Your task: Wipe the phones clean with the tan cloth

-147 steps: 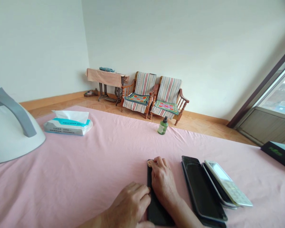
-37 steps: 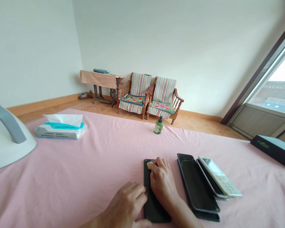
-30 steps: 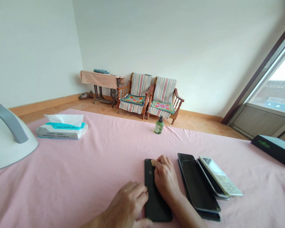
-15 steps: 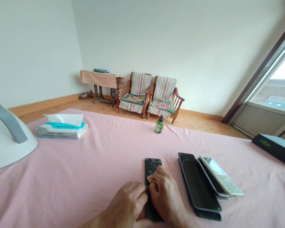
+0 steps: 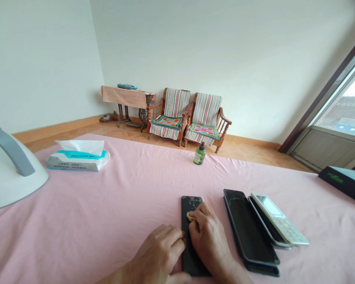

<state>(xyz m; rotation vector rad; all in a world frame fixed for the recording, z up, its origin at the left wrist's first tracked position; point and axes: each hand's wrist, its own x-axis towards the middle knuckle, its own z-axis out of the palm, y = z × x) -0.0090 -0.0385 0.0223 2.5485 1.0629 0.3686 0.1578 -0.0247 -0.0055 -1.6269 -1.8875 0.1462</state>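
A black smartphone lies flat on the pink cloth, with pale wet-looking spots near its top end. My left hand grips it by the left side, fingers bent against the edge and thumb low near the bottom. My right hand is closed around a small beige cloth and presses it onto the screen. Most of the cloth is hidden in my fingers. To the right lie two stacks: a large dark phone on top of another, and a white keypad phone on a further dark phone.
A green spray bottle stands near the far edge of the pink tablecloth. At left are a tissue pack and a white, grey-handled object. A black box sits at right. Two wooden chairs stand beyond.
My right hand has shifted slightly on the screen with the beige cloth. The left hand keeps its hold on the phone. The whole view has moved a little.
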